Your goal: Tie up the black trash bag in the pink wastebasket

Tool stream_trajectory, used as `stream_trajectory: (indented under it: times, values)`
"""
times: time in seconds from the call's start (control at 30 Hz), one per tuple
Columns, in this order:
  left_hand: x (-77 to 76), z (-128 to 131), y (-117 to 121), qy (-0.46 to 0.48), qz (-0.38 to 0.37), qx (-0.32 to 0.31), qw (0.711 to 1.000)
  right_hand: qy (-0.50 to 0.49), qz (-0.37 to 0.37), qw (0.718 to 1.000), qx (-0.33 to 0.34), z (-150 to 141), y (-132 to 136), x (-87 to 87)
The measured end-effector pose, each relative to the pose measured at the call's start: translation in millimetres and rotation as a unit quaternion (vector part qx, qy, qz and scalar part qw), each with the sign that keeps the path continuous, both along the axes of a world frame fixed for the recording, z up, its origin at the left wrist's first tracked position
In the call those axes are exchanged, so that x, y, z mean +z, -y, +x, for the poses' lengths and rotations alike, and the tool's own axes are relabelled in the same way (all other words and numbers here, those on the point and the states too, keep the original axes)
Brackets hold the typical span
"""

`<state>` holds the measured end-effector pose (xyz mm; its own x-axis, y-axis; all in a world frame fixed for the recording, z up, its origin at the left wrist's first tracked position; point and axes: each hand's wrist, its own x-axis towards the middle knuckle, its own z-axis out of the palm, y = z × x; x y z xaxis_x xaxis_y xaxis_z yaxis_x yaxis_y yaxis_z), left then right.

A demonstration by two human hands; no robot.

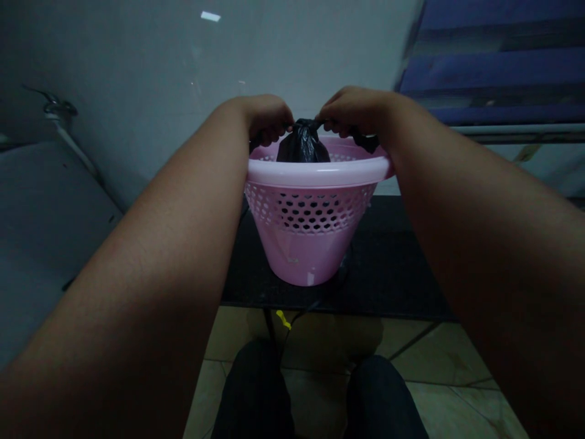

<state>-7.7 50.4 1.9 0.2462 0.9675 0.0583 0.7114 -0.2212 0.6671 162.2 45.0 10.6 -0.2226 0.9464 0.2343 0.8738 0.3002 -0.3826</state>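
I see my left hand (pixel 267 117) and right hand (pixel 351 110), each grip pinched shut on the gathered top of one black bag (pixel 303 145) inside one pink basket (pixel 315 210). The basket stands near the dark table's (pixel 393 274) front edge, open room either side
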Motion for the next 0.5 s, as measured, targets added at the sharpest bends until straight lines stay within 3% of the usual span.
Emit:
stream_trajectory:
  times: [0.5]
  values:
    - [0.3, -0.4, -1.2, -0.015, 0.008, 0.011, 1.0, -0.029, 0.002, 0.999, -0.024, 1.2, -0.3, -4.6]
